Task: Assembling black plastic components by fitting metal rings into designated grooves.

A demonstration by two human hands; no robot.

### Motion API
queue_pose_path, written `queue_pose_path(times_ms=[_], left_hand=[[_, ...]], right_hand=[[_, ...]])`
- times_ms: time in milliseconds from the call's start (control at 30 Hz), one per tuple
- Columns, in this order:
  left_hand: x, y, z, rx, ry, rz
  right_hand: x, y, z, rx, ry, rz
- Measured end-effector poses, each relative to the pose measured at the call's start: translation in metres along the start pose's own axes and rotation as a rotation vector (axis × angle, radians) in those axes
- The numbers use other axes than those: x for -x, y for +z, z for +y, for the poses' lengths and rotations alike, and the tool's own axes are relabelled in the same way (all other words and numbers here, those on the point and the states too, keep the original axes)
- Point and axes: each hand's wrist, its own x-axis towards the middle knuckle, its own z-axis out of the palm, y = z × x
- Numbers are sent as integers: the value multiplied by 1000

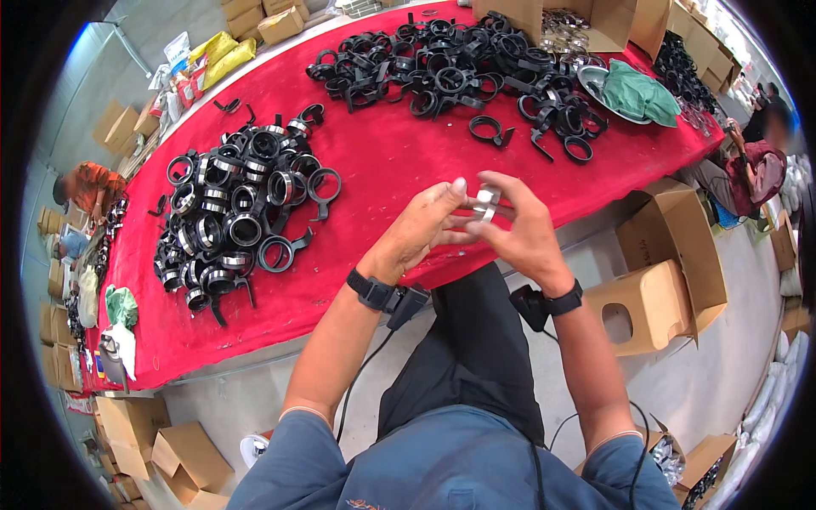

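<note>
A small, shiny silver metal ring (486, 205) is held up between my two hands, over the near edge of the red-covered table. My right hand (529, 236) curls around it, thumb below and fingers above. From the other side, the fingers of my left hand (416, 228) reach to the ring and partly pass behind it, with the thumb raised. To the left lies a heap of black ring clamps with handles, many with silver rings in them (242, 208). Black clamps without visible silver rings (442, 68) are piled at the far side. One loose black clamp (486, 129) lies nearer my hands.
A metal tray (592, 82) with a green cloth (642, 93) is at the far right, near an open carton (608, 25) of silver rings. Cardboard boxes (650, 297) stand on the floor at right. Other people sit at the far left and right.
</note>
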Motion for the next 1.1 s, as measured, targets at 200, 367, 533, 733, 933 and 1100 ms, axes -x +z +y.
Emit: queue_pose_path(times_ms=[200, 367, 533, 733, 933, 1100], left_hand=[[-123, -16, 3, -1196, 327, 304], [-207, -72, 2, -1490, 643, 177], [-241, -39, 3, -1604, 424, 130], [-246, -34, 15, -1589, 394, 157], [-193, -41, 30, -1384, 500, 358], [-86, -7, 35, -1212, 462, 265]], right_hand=[[12, -37, 27, 233, 282, 299], [-3, -26, 88, 268, 83, 285], [3, -45, 116, 575, -144, 161], [-20, -36, 98, 676, 22, 112], [-19, -50, 79, 506, 153, 213], [38, -116, 66, -1207, 398, 217]])
